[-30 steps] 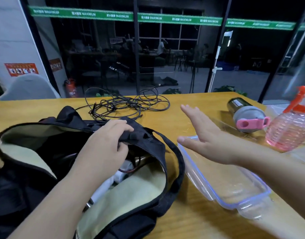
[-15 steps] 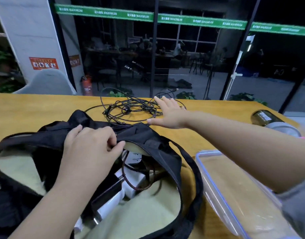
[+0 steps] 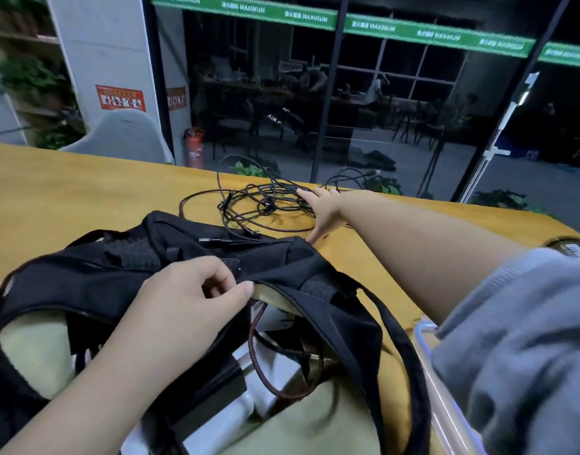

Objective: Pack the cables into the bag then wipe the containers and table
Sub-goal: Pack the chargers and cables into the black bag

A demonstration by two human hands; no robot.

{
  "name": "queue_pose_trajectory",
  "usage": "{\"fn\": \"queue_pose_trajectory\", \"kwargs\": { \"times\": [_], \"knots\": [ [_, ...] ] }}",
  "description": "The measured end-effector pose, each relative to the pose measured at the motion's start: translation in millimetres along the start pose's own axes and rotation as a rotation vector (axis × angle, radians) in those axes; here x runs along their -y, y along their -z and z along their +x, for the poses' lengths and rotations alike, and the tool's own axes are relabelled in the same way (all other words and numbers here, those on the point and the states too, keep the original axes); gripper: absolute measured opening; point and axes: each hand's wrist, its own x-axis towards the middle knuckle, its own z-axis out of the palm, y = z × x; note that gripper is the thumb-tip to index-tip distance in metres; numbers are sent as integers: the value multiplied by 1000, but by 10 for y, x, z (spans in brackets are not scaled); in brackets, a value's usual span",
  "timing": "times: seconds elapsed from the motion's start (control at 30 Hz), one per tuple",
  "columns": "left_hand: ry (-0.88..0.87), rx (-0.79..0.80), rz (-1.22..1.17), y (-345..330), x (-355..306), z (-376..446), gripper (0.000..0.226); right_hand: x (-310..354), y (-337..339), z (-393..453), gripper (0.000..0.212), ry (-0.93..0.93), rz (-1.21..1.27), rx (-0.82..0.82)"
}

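Cables (image 3: 265, 205) lie in a loose tangle of thin, dark cords on the far part of the yellow wooden table (image 3: 68, 192), some loops rising off the surface and one reddish-brown braided loop curving along the near edge of the pile. The right hand (image 3: 321, 208) reaches out to the right side of this tangle, fingers stretched fairly straight and laid on the cords, thumb spread down toward the table; whether any cord is pinched under the fingers cannot be told. A bare forearm runs back from it to a bunched grey knitted sleeve (image 3: 518, 339) at the right edge of the view.

Nearer the camera sits the bag (image 3: 95, 284), soft black fabric with a pale cream lining, its mouth gaping open. The left hand (image 3: 190, 310) holds the bag's black rim, thumb and curled fingers pinching the fabric edge and lifting it. Inside the opening lie a reddish-brown braided cable (image 3: 259, 356) bent in a long curve, white boxy blocks (image 3: 275, 389) and a flat black brick-shaped piece (image 3: 209, 399). A thin black strap (image 3: 400, 339) sweeps down the bag's right side.

Just right of the bag, the rounded corner of a clear plastic container (image 3: 426, 339) with a bluish rim shows beneath the sleeve. A dark cylindrical bottle (image 3: 574, 246) peeks out at the far right.
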Motion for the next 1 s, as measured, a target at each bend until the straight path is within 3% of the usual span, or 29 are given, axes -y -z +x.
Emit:
{"fn": "queue_pose_trajectory", "kwargs": {
  "times": [0.23, 0.47, 0.57, 0.73, 0.77, 0.87, 1.0],
  "knots": [
    [6, -9, -15, -15, -12, 2, 27, -5, -56, 242, 120, 50, 106, 96],
    [0, 3, -42, -18, 14, 10, 26, -14, -195, 281, 85, 77, 242, 40],
    [-10, -8, -46, -17, 15, 1, 23, -32, -205, 293, 56, 94, 287, -16],
    [-21, -15, -62, -27, 32, 3, 21, -11, -216, 264, 39, 117, 373, -49],
    [-19, -16, -65, -26, 34, 2, 21, -13, -222, 254, 44, 118, 409, -70],
    [-20, -24, -70, -27, 51, -4, 20, 9, -240, 213, 85, 86, 461, -162],
    [-31, -41, -52, -39, 51, -8, 24, 2, -247, 243, 102, -1, 450, -130]
  ]
}}
